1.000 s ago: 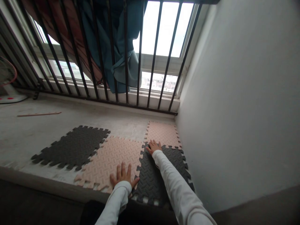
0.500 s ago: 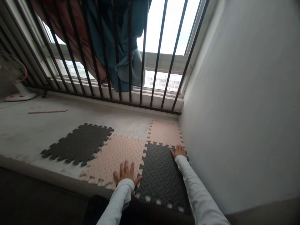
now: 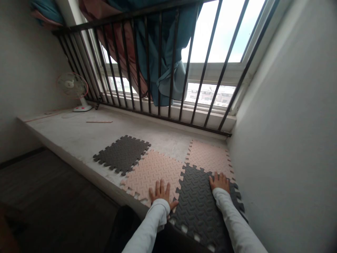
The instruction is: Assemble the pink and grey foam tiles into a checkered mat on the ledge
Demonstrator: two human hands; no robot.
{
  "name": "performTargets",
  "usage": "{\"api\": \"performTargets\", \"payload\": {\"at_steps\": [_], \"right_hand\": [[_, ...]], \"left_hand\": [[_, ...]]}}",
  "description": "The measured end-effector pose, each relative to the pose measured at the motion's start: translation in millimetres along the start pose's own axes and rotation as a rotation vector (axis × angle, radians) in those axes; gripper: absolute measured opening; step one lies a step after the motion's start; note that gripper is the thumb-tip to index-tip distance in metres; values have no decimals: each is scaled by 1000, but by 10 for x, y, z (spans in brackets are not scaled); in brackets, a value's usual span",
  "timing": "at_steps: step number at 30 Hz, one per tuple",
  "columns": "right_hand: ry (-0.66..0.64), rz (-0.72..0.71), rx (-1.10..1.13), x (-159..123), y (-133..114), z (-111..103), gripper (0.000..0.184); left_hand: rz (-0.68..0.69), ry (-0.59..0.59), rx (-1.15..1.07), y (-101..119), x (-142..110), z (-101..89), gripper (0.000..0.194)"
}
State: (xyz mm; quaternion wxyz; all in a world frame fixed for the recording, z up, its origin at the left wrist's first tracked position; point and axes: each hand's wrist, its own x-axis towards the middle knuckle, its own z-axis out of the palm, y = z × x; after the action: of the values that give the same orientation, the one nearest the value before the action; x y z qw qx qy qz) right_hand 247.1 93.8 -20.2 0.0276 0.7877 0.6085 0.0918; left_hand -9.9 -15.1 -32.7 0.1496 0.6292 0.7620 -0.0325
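My left hand lies flat with fingers spread on the near pink foam mat tile, its thumb reaching the seam with the near dark grey foam tile. My right hand rests palm down near the far right corner of that grey tile, fingertips at its seam with the far pink tile. Both hands hold nothing. Another dark grey tile lies left of the near pink one, edge to edge; whether their teeth interlock along the whole side I cannot tell.
The tiles lie on a pale raised ledge with a drop at its front edge. Black railings and curtains stand behind. A white wall closes the right side. A fan and a thin strip are at the left.
My view has swung left, so everything sits farther right and more of the fan, ledge and left wall shows. Both hands stay on the same tiles, about where they were.
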Motion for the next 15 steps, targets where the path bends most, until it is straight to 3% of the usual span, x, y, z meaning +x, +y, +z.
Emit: {"api": "performTargets", "payload": {"at_steps": [2,4,6,9,12,15], "right_hand": [[53,3,-8,-30,-30,23,54],[63,-1,-1,-30,-18,59,54],[84,-10,15,-4,10,109,54],[114,-24,46,61,46,207,56],[85,-24,81,111,60,295,58],[100,-10,84,109,48,318,57]], "left_hand": [[54,-16,-26,-71,14,-145,77],[81,-13,-54,-259,70,-391,54],[-7,31,-40,-574,165,-673,41],[-235,94,44,-1154,329,-989,44],[-301,71,125,-1611,482,-1080,46],[-229,18,207,-1836,614,-1044,44]]}}
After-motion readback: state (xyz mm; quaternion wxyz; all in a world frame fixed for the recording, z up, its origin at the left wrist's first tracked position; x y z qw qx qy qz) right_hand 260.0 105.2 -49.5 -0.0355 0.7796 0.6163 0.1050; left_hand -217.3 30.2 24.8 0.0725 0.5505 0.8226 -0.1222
